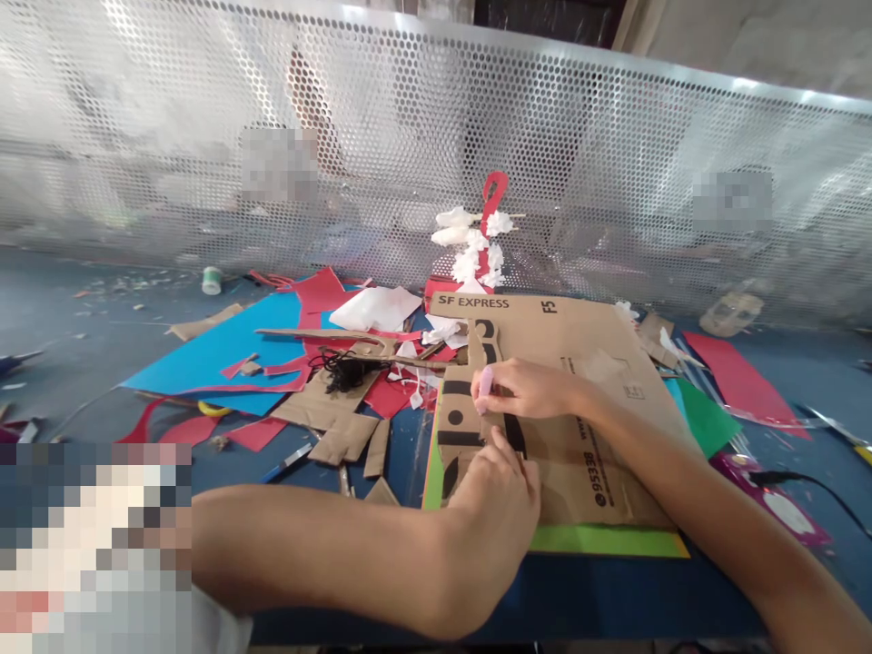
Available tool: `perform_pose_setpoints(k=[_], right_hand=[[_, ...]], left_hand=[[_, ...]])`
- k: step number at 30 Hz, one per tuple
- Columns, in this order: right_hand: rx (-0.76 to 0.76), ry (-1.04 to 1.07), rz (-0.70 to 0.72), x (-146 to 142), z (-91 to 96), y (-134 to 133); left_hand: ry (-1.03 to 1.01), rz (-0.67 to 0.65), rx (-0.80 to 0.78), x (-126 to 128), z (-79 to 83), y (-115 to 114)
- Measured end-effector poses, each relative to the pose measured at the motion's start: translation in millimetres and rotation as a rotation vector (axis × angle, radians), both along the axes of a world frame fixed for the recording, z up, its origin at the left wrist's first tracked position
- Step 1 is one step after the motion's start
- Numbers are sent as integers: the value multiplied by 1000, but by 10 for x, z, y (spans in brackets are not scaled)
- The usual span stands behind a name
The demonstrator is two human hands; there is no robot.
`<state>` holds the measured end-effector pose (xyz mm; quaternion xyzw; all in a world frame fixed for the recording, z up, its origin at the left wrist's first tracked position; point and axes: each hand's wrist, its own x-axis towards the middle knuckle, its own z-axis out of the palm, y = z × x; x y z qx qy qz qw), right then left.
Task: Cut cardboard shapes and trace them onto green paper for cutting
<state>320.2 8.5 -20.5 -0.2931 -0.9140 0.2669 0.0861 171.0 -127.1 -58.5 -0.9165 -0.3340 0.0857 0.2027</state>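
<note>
A large flat sheet of brown cardboard (579,354) printed "SF EXPRESS" lies over a green and orange sheet (599,540). My right hand (521,389) is closed on a small pink tool (485,386), held upright against the cardboard; its lower tip is hidden. Just below it, my left hand (494,490) has its fingers bent down onto a narrow cardboard piece (491,423), which lies on top near the left edge. Another cut cardboard piece (482,350) with black print sits above the pink tool.
Behind rises a perforated metal screen (381,136), with a red stand bearing white blossoms (477,250) before it. Blue paper (197,350), cardboard scraps (344,436) and black cord (344,371) lie left. Red paper (742,377), green paper (705,418) and a pink device (777,500) lie right.
</note>
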Motion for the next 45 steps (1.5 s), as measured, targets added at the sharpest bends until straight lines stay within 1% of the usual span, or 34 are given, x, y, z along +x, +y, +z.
perform_pose_setpoints(k=[6,10,14,18,25,30,35,37,40,42,45], right_hand=[[43,-27,-13,-14,-19,11],[16,14,-3,-12,-37,19],[-11,19,-2,-19,-33,7],[23,-33,-17,-35,-16,-16],[67,-79,-40,-28,-19,-6],[83,-98,-26,-42,-31,-9],[148,-111,-38,-96,-54,-54],[182,-136,-65,-111,-57,-57],[218,-171,-122,-133,-38,-19],[247,-217,-146,-154,-7,42],[319,-306,-163,-198,61,175]], left_hand=[[77,12,-82,-2,135,-6],[106,5,-114,-7,199,-14],[89,18,-117,4,154,0],[72,-10,-96,-8,102,18],[79,-45,-66,-36,160,7],[46,-55,16,-50,160,0],[71,-59,77,-51,75,-5],[69,-71,64,-38,38,10],[44,-62,-7,-26,25,36],[31,-58,-47,-35,50,45],[28,-105,-77,-62,112,42]])
